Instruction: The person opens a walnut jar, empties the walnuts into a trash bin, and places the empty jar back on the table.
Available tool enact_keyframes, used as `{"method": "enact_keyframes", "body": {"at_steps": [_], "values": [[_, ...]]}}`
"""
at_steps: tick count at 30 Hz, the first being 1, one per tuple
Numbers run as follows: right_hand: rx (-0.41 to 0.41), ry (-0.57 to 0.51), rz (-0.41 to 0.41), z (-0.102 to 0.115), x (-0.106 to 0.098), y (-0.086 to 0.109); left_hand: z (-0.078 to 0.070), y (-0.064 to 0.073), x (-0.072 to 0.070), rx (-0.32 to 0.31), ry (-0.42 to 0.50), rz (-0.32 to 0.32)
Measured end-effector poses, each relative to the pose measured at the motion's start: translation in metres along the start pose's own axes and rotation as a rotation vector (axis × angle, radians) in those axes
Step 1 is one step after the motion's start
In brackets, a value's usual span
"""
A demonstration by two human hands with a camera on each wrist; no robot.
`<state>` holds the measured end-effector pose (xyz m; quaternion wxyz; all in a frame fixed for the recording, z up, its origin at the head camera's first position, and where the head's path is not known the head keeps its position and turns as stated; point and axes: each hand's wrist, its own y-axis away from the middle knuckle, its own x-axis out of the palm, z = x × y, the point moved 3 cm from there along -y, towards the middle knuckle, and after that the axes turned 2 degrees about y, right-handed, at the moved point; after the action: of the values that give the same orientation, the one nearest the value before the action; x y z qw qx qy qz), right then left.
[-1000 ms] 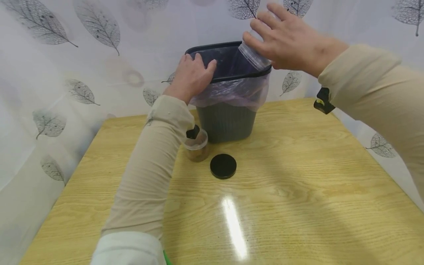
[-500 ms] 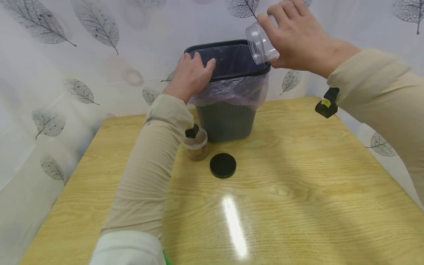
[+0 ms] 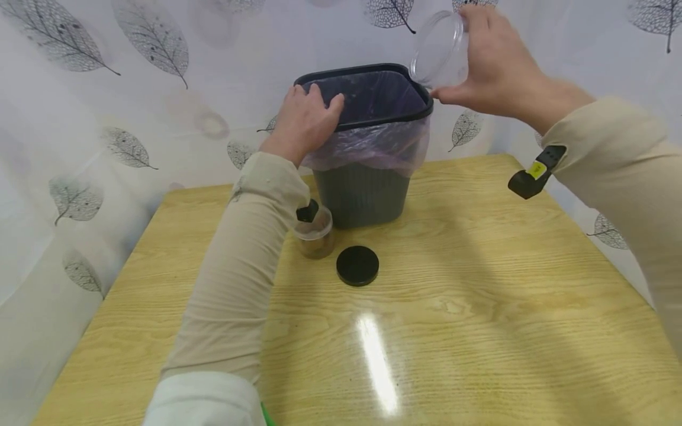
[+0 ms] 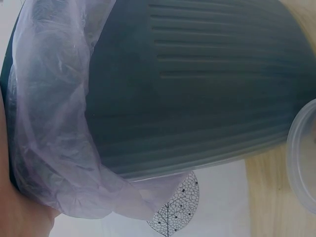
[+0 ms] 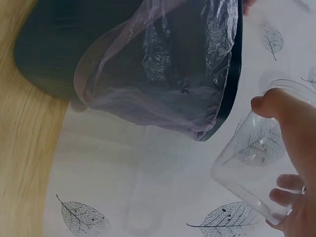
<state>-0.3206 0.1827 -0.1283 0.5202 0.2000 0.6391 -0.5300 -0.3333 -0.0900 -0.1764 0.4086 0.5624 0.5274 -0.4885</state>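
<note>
A dark grey trash bin (image 3: 362,198) with a ribbed side stands at the back of the table. Its thin purple liner bag (image 3: 380,145) is folded over the black rim. My left hand (image 3: 305,124) grips the bin's left rim, its palm against the folded bag. Above and beside the right rim, my right hand (image 3: 498,77) holds a clear, see-through jar (image 5: 254,153), thumb on one side and fingers on the other. The jar is tilted, its uncovered mouth towards the bin. No contents show in it.
On the table, a round black lid (image 3: 357,265) lies in front of the bin. A small clear tub (image 3: 316,239) with something brownish inside stands left of it, partly behind my left sleeve. A leaf-patterned white curtain (image 3: 208,118) hangs behind.
My right hand has lifted the jar up and right, out of the bin's opening, and turned it from mouth down to sideways. My left hand stays on the rim.
</note>
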Motion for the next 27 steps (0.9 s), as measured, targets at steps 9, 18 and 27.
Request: {"method": "enact_keyframes", "body": {"at_steps": [9, 18, 27], "values": [[0.118, -0.247, -0.057, -0.023, 0.013, 0.017, 0.000, -0.001, 0.001, 0.006, -0.011, 0.001], [0.342, -0.357, -0.005, -0.045, 0.029, 0.035, -0.001, 0.000, 0.000, 0.001, -0.011, 0.003], [0.422, -0.379, 0.043, -0.057, 0.053, 0.054, 0.000, -0.002, 0.001, -0.010, -0.017, -0.007]]}}
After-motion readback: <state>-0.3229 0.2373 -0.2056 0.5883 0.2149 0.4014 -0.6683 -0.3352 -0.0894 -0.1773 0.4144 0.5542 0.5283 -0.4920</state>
